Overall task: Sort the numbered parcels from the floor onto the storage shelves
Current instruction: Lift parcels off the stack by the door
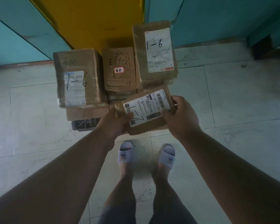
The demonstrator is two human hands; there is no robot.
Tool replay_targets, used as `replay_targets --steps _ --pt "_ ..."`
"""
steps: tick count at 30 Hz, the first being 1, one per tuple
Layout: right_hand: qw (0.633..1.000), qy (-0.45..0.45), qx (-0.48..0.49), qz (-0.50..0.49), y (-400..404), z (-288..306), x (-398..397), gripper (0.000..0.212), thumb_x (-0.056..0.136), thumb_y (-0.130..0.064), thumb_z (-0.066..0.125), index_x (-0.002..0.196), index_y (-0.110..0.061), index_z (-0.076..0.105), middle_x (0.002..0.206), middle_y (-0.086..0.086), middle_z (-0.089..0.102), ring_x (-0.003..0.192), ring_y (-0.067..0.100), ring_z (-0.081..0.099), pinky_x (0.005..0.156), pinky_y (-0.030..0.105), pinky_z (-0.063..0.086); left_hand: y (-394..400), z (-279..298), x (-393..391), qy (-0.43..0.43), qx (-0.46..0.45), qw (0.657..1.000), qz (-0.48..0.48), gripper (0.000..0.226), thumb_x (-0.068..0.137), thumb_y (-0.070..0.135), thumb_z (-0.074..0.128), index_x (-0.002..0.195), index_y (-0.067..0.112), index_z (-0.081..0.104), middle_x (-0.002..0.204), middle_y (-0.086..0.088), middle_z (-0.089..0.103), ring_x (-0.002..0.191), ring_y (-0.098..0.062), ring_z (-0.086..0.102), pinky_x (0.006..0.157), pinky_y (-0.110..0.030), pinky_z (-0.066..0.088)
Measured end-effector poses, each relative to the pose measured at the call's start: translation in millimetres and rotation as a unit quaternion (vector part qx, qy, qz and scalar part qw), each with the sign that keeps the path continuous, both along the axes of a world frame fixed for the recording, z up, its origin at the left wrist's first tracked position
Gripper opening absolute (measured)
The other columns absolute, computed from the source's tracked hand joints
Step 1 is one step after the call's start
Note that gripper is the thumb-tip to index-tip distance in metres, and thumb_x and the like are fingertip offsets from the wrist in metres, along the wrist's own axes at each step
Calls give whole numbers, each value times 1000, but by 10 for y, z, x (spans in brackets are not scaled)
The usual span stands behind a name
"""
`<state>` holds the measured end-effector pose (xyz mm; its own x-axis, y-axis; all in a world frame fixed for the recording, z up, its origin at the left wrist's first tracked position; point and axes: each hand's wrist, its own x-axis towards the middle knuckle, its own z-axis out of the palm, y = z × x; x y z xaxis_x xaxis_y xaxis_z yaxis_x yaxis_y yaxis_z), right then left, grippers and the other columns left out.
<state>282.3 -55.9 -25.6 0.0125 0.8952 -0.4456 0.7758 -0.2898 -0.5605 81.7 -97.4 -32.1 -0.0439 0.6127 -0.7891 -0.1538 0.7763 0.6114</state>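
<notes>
Gripping the parcel marked 1-7 (145,110) at both ends — left hand (115,122), right hand (181,117) — above stacked 1-6 boxes (78,78).

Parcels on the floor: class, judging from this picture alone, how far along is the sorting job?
Nothing shows as shelved; no shelf contents are visible. In hand: the left hand and right hand hold the 1-7 parcel. Left: two parcels marked 1-6, the printed box and others beneath them remain in the pile.
</notes>
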Motion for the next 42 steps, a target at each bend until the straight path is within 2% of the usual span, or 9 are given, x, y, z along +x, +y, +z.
replay_targets --steps 2,5,8,10,14,17,20,33,42 --pt "1000 19 -6 11 -93 223 14 33 92 -29 63 123 -22 57 118 -6 64 99 10 63 52 4 45 -223 181 -49 -46 -19 998 29 32 92 16 67 123 14 60 110 -9 75 97 -26 74 90 -48 58" --pt "999 41 14 30 -195 680 56 33 92 -32 61 124 -24 56 117 -7 62 97 8 63 53 7 47 -558 557 -31 -87 -45 988 122 56 80 19 75 129 10 50 115 -19 71 100 -36 72 88 -54 56" --pt "995 51 53 70 -195 1264 113 32 93 -33 60 125 -27 57 114 -7 60 98 6 59 59 10 41 -799 1034 102 -93 -44 983 153 42 90 18 66 124 -2 50 119 -29 66 108 -43 68 96 -60 52" --pt "990 58 92 94 -143 1697 155 32 93 -31 62 124 -27 59 113 -8 59 100 9 57 63 12 38 -854 1332 194 -89 -22 987 130 28 92 17 63 112 -3 58 116 -27 69 110 -40 67 102 -57 48" --pt "975 68 167 131 -29 2581 278 34 93 -26 64 127 -25 59 111 -9 59 99 9 57 69 15 42 -729 1911 328 -90 62 989 97 68 76 20 77 136 6 47 122 -22 68 108 -35 70 88 -45 59" --pt "969 66 207 117 -2 3156 416 36 91 -25 67 126 -24 59 115 -8 58 99 9 58 79 23 49 -553 2321 370 -90 133 987 -10 56 84 16 73 135 23 50 122 -15 70 109 -30 70 85 -40 59" --pt "968 47 239 66 -44 3545 523 42 84 -38 74 121 -25 60 115 -10 52 97 5 55 73 11 39 -390 2652 420 -83 161 979 -97 61 84 16 76 137 24 49 122 -11 70 112 -28 68 94 -46 56" --pt "963 35 226 -143 -521 3955 1368 55 81 -42 75 128 -35 47 116 -8 56 88 3 60 70 24 51 -140 3198 1306 -95 186 942 -263 63 70 17 84 124 14 49 105 -6 76 86 -31 73 74 -37 58" --pt "920 36 260 -290 -1239 4154 3103 49 80 -37 79 117 -40 47 106 -15 61 81 0 65 56 17 54 -142 3245 3181 -63 240 896 -367 59 69 20 90 118 19 58 109 1 74 83 -26 75 71 -35 58"
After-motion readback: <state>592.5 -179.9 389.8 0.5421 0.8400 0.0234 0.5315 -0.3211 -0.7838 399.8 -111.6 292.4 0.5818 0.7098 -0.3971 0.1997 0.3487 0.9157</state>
